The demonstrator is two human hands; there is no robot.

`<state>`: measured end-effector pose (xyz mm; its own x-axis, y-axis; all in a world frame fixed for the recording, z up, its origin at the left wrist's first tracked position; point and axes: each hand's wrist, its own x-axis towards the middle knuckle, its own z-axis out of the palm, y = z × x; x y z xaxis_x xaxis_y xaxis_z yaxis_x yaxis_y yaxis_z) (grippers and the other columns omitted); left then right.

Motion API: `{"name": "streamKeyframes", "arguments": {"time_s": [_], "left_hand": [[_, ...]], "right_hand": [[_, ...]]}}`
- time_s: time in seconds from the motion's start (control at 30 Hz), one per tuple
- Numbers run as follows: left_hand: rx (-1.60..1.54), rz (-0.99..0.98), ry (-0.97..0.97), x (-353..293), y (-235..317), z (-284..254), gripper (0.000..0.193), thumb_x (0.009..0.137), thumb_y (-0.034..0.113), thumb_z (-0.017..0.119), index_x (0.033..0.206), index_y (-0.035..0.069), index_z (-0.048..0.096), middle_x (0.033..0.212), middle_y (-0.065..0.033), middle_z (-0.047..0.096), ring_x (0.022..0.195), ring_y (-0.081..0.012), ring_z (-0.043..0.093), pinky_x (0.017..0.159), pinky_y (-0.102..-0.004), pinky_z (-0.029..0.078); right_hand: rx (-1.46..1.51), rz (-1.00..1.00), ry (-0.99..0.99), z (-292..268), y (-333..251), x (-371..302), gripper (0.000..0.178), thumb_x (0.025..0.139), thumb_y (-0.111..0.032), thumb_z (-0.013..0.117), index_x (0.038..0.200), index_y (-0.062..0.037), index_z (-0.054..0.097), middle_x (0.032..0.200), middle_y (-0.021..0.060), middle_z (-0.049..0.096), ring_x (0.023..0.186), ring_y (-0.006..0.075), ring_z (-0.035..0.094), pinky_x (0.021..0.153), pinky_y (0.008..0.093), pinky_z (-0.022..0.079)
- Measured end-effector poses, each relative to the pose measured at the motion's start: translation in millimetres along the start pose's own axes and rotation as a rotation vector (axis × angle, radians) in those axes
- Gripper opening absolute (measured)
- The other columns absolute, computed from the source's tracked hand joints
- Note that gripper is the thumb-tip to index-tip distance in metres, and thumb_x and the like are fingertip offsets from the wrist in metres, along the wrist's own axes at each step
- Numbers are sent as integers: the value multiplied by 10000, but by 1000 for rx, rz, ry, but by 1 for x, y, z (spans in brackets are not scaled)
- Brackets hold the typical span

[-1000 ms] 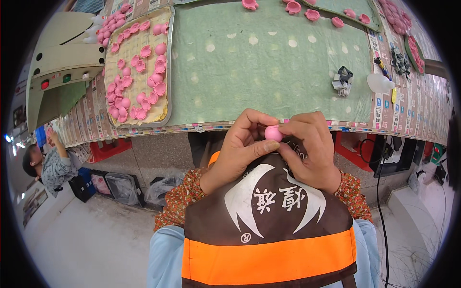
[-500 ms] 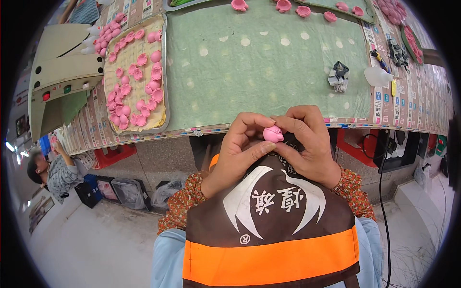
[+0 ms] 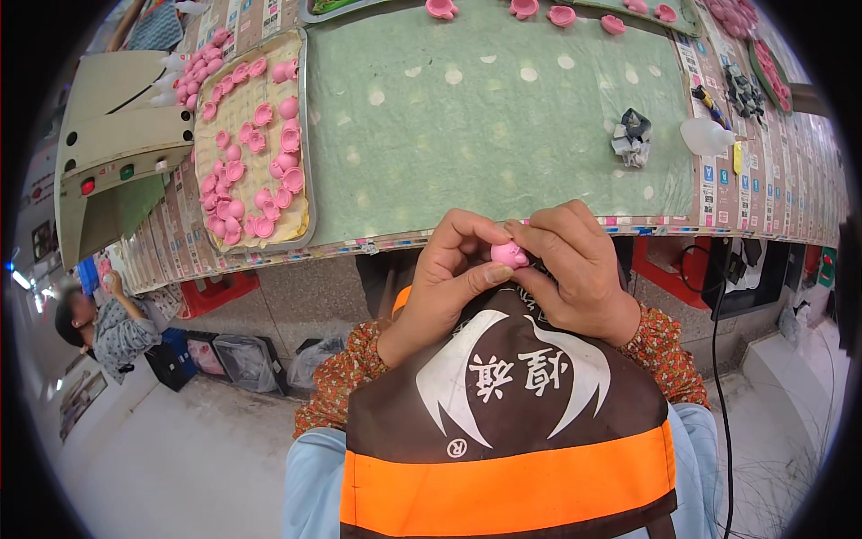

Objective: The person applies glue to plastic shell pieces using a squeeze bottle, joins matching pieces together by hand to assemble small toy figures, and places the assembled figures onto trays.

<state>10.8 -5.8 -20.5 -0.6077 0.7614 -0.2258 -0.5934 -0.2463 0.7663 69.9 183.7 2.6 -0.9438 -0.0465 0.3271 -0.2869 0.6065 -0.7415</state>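
Between both hands, just in front of the table's near edge, is a small round pink plastic piece with little raised features, like a toy animal head. My left hand pinches it from the left with thumb and forefinger. From the right, my right hand closes its fingertips on the same piece. To the left lies a metal-rimmed tray with a cream lining, holding many pink half-shells and balls. The lower side of the held piece is hidden by my fingers.
A green dotted cloth covers the table. On it lie a crumpled grey rag and several pink shells. A white squeeze bottle lies at right; a beige machine stands at left. Another person sits far left.
The held piece has turned slightly in my fingers. My right hand's fingers have shifted and curl more over it, while my left hand keeps nearly the same grip.
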Motion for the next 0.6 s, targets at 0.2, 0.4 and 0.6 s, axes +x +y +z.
{"name": "streamKeyframes", "arguments": {"time_s": [0.2,0.4,0.6], "left_hand": [[-246,-61,15,2,7,10,314,977,57,574,1235,87,398,1182,-111,587,1135,-158,563,1002,-304,440],[-287,-107,-6,2,5,3,375,982,57,563,1275,124,338,1181,-109,585,1132,-150,556,1006,-300,432],[-316,-107,6,1,-1,1,370,986,48,549,1278,124,334,1162,-101,594,1113,-140,557,1005,-298,422]], "right_hand": [[87,74,37,3,-1,8,449,683,-146,800,1091,-55,637,937,74,571,853,256,551,741,392,423],[-64,-15,-69,0,3,13,439,686,-190,791,1077,-59,639,919,55,570,815,239,532,706,395,406],[-128,-74,-67,4,2,11,470,649,-124,783,1066,29,628,845,84,542,716,259,519,634,383,401]]}}
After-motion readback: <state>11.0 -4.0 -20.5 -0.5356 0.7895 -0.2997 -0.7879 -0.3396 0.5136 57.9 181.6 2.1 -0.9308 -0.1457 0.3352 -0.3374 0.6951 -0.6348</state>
